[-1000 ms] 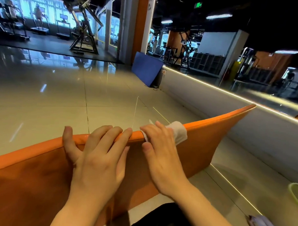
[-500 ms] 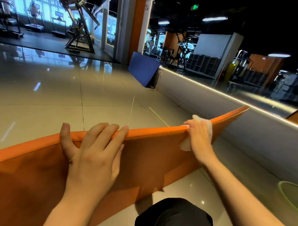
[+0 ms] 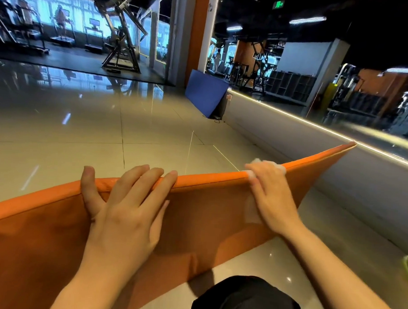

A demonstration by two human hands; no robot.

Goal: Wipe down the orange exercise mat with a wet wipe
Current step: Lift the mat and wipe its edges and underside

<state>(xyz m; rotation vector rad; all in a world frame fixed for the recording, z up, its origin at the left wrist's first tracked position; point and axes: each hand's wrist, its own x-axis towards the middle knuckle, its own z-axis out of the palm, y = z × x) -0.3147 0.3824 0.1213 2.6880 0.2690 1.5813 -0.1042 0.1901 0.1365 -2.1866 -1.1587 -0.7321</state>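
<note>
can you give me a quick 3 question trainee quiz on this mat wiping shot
1. True or false: the orange mat lies flat on the floor.
2. Which of the hands presses the wet wipe on the mat's top edge? A) left hand B) right hand C) neither
3. Fill in: the mat leaning by the pillar in the background is ____.

Key
1. False: it stands on its edge, held upright.
2. B: the right hand curls over the edge on the wipe, while the left grips the edge bare.
3. blue
</note>
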